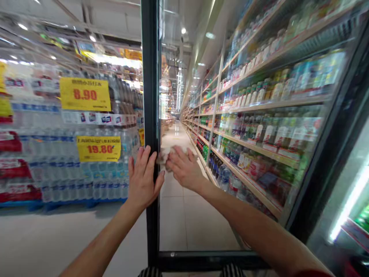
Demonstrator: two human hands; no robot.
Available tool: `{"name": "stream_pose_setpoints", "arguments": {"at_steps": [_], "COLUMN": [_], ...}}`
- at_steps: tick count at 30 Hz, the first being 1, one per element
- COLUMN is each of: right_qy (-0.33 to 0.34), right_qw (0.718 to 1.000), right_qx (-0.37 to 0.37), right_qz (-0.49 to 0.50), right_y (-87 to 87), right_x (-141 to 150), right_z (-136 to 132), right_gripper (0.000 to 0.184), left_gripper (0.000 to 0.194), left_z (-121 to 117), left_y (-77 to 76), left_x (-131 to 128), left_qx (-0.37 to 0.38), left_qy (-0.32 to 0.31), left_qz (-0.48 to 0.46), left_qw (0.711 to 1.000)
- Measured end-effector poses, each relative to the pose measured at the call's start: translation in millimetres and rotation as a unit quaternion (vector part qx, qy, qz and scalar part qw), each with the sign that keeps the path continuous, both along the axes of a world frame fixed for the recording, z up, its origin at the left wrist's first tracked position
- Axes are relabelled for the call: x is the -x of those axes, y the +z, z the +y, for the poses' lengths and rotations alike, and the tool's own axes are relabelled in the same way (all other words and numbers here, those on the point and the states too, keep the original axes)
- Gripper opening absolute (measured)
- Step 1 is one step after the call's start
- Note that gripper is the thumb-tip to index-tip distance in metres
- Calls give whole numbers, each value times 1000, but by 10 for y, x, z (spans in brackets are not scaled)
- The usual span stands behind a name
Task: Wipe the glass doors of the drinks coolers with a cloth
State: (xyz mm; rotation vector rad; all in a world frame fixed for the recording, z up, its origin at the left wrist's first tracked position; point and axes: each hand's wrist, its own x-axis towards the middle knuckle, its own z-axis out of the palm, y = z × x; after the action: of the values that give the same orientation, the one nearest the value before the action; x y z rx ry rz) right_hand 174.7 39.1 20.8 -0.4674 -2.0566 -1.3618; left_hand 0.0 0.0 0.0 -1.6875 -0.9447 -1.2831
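Observation:
A glass cooler door (184, 223) with a black frame (152, 96) stands in front of me. My left hand (144, 177) rests against the upright frame at the door's left edge, fingers stretched out and the thumb lying across the frame. Just to the right, my right hand (184, 165) presses a pale crumpled cloth (163, 157) to the glass close to that frame. Motion blurs this hand and the cloth slightly, and part of the cloth is hidden under the fingers.
Bottled drinks on long shelves (259, 98) appear in the glass at right. Left of the door stand stacked packs of bottled water (66, 169) with yellow price signs (85, 94). A lit cooler interior (350, 200) shows at far right. Pale floor (57, 238) lies below.

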Motion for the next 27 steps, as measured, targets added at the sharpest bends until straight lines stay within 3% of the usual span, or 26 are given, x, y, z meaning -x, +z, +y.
{"name": "stream_pose_setpoints", "arguments": {"at_steps": [4, 7, 13, 15, 18, 19, 22, 24, 27], "right_qy": [-27, -62, -44, -60, -98, -102, -98, -111, -143], "right_qw": [991, 960, 997, 985, 935, 936, 973, 968, 895], "right_qx": [-27, -29, -1, -9, -18, -15, 2, -10, -61], "right_qz": [130, 272, 70, 161, 340, 338, 207, 224, 419], "right_y": [586, 779, 370, 360, 360, 310, 34, -132, -253], "right_x": [-196, -306, -643, -791, -977, -1038, -1292, -1523, -1774], "right_z": [53, 25, -34, -28, -33, -39, -60, -67, -85], "right_gripper": [34, 42, 33, 36, 43, 43, 38, 36, 41], "left_gripper": [67, 68, 67, 67, 66, 66, 64, 63, 64], "left_z": [23, 39, 106, 148, 204, 216, 226, 222, 224], "left_y": [159, 261, 348, 359, 353, 343, 295, 258, 201], "left_x": [-140, -248, -429, -508, -655, -705, -835, -913, -1059], "left_qx": [-16, -34, -29, -29, -20, -15, -1, 4, 5], "left_qy": [-12, -23, -34, -41, -55, -59, -65, -64, -68], "left_qz": [7, 0, 12, 17, 18, 20, 39, 51, 55], "left_qw": [1000, 999, 999, 999, 998, 998, 997, 997, 996]}}
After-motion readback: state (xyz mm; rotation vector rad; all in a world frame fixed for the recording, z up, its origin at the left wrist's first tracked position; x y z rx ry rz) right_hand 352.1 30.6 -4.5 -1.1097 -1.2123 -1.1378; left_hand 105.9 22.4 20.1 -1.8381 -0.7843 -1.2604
